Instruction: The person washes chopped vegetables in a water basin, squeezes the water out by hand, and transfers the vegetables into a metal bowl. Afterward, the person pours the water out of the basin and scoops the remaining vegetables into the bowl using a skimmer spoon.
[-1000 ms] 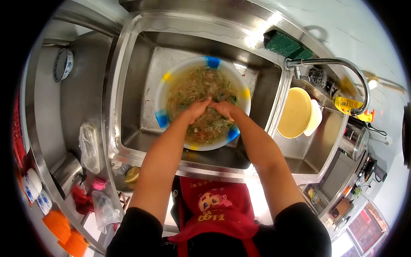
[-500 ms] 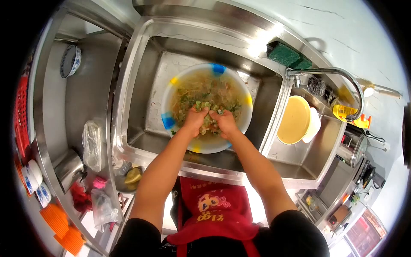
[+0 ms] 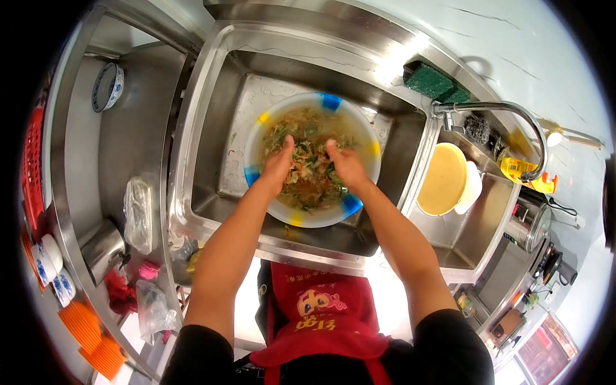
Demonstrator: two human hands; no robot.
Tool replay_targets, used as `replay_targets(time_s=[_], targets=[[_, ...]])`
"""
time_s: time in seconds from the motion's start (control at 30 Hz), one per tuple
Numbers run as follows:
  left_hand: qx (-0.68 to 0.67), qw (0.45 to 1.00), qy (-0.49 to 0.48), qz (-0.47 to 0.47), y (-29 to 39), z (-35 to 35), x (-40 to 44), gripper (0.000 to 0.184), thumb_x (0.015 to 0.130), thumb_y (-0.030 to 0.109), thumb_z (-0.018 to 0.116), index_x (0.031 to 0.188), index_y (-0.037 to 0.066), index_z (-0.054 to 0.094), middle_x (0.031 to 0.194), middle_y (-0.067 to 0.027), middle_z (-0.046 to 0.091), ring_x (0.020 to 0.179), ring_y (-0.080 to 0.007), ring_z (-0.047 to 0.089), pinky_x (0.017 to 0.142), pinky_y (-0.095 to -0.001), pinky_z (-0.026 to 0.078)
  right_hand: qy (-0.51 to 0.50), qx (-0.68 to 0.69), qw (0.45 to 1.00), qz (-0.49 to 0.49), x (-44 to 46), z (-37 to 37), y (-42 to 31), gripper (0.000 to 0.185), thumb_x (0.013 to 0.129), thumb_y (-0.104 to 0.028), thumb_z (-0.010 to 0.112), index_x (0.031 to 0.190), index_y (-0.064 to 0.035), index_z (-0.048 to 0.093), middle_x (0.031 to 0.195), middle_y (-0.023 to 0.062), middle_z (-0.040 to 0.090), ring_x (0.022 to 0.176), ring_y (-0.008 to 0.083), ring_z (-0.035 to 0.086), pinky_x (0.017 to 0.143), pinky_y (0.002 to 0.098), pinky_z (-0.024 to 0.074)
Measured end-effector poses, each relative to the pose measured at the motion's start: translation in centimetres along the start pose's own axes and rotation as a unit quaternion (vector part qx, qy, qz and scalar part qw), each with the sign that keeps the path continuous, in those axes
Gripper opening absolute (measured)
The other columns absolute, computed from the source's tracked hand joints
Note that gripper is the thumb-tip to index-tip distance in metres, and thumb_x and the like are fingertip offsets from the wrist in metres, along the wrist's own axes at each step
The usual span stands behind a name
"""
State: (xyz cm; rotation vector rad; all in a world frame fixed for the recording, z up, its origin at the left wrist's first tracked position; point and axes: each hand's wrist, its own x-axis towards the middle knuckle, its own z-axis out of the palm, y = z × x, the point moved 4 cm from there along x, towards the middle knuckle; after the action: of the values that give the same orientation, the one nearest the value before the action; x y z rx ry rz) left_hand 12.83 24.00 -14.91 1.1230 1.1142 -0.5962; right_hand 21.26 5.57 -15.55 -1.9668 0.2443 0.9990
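Note:
A round basin (image 3: 256,142) with a white rim and blue and yellow patches sits in the large sink compartment. It holds cloudy brownish water full of chopped leafy vegetables (image 3: 311,167). My left hand (image 3: 278,165) dips into the basin's left side, its thumb stretched upward. Opposite it, my right hand (image 3: 348,167) also has its thumb raised, with a gap between the two hands. Both look open, though the murky water and greens partly hide the other fingers. Loose greens lie between the palms, and neither hand visibly grips any.
The steel sink (image 3: 212,141) surrounds the basin. In the smaller compartment at right stands a yellowish tub (image 3: 441,179), below a curved faucet (image 3: 513,106). Green scouring pads (image 3: 430,82) rest on the back ledge beside a yellow bottle (image 3: 523,171). Steel shelving (image 3: 144,102) runs along the left.
My hands were close together, holding up a clump of greens. Now they are apart, the clump is back in the water, and the basin has turned slightly.

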Motion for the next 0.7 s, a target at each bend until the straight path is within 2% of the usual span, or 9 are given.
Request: replay_targets(time_s=[0.13, 0.2, 0.23, 0.3, 0.4, 0.53, 0.6, 0.63, 0.7], targets=[[0.174, 0.985, -0.017, 0.003, 0.6, -0.3, -0.1, 0.094, 0.086, 0.065, 0.055, 0.151, 0.005, 0.021, 0.152, -0.0235, 0.025, 0.141, -0.0399, 0.023, 0.113, -0.0481, 0.028, -0.066, -0.157, 0.981, -0.089, -1.4, 0.0, -2.3, 0.063, 0.083, -0.057, 0.064, 0.109, -0.0003, 0.065, 0.110, 0.0236, 0.065, 0.106, 0.0343, 0.061, 0.089, 0.0409, 0.0472], [0.416, 0.905, -0.046, 0.077, 1.2, -0.6, 0.3, 0.084, 0.090, 0.056, 0.053, 0.151, 0.008, 0.022, 0.153, -0.0232, 0.023, 0.142, -0.0419, 0.017, 0.114, -0.0477, 0.024, -0.084, -0.346, 0.930, -0.091, -1.8, -0.4, -3.5, 0.062, 0.085, -0.051, 0.063, 0.126, -0.0045, 0.058, 0.130, 0.0235, 0.054, 0.118, 0.0399, 0.053, 0.096, 0.0454, 0.0439], [0.415, 0.905, -0.047, 0.075, 0.8, -0.3, 0.4, 0.084, 0.090, 0.056, 0.053, 0.151, 0.008, 0.022, 0.153, -0.0232, 0.023, 0.142, -0.0419, 0.017, 0.114, -0.0477, 0.024, -0.086, -0.346, 0.930, -0.089, -1.8, 0.0, -2.8, 0.062, 0.085, -0.051, 0.063, 0.126, -0.0045, 0.058, 0.130, 0.0235, 0.054, 0.118, 0.0399, 0.053, 0.096, 0.0454, 0.0439], [0.612, 0.772, 0.070, 0.157, 1.5, 0.7, 0.6, 0.075, 0.094, 0.049, 0.049, 0.153, 0.013, 0.019, 0.154, -0.0235, 0.021, 0.142, -0.0417, 0.018, 0.115, -0.0481, 0.023, 0.021, -0.448, 0.867, -0.217, -1.1, 1.1, -2.4, 0.068, 0.086, -0.044, 0.060, 0.140, -0.0064, 0.043, 0.146, 0.0232, 0.037, 0.133, 0.0407, 0.038, 0.106, 0.0546, 0.0348], [0.624, 0.749, 0.094, 0.199, 1.1, 1.8, 0.8, 0.070, 0.097, 0.044, 0.046, 0.154, 0.019, 0.014, 0.154, -0.0222, 0.020, 0.142, -0.0414, 0.019, 0.115, -0.0488, 0.021, 0.042, -0.488, 0.842, -0.225, 0.4, 3.0, -0.7, 0.067, 0.086, -0.040, 0.061, 0.143, -0.0117, 0.040, 0.153, 0.0205, 0.025, 0.137, 0.0402, 0.030, 0.107, 0.0602, 0.0291], [0.638, 0.729, 0.139, 0.206, -0.2, 2.3, 3.0, 0.072, 0.097, 0.044, 0.046, 0.154, 0.024, 0.008, 0.155, -0.0212, 0.018, 0.143, -0.0411, 0.016, 0.115, -0.0515, 0.020, 0.002, -0.536, 0.829, -0.162, 2.7, 4.6, 1.8, 0.065, 0.086, -0.040, 0.060, 0.141, -0.0114, 0.042, 0.152, 0.0201, 0.028, 0.137, 0.0384, 0.031, 0.110, 0.0559, 0.0279], [0.556, 0.811, 0.064, 0.171, -0.2, 2.5, 2.8, 0.069, 0.096, 0.045, 0.047, 0.154, 0.021, 0.016, 0.154, -0.0212, 0.020, 0.143, -0.0411, 0.014, 0.115, -0.0522, 0.020, -0.038, -0.520, 0.842, -0.142, 3.9, 5.4, 3.8, 0.059, 0.091, -0.034, 0.053, 0.143, -0.0107, 0.039, 0.146, 0.0221, 0.036, 0.134, 0.0393, 0.036, 0.107, 0.0549, 0.0320], [0.553, 0.814, 0.064, 0.165, -0.6, 2.7, 3.5, 0.069, 0.096, 0.045, 0.047, 0.154, 0.021, 0.016, 0.154, -0.0212, 0.020, 0.143, -0.0411, 0.014, 0.115, -0.0522, 0.020, -0.045, -0.522, 0.840, -0.142, 4.2, 5.7, 4.2, 0.059, 0.091, -0.034, 0.053, 0.143, -0.0107, 0.039, 0.146, 0.0221, 0.036, 0.134, 0.0393, 0.036, 0.107, 0.0549, 0.0320], [0.601, 0.788, 0.036, 0.129, -1.2, 2.9, 5.1, 0.061, 0.096, 0.038, 0.048, 0.150, 0.016, 0.029, 0.152, -0.0220, 0.023, 0.143, -0.0405, 0.016, 0.114, -0.0518, 0.023, -0.153, -0.614, 0.771, -0.076, 5.1, 6.7, 4.8, 0.055, 0.090, -0.024, 0.050, 0.142, -0.0115, 0.041, 0.142, 0.0206, 0.043, 0.131, 0.0394, 0.039, 0.105, 0.0555, 0.0337]])
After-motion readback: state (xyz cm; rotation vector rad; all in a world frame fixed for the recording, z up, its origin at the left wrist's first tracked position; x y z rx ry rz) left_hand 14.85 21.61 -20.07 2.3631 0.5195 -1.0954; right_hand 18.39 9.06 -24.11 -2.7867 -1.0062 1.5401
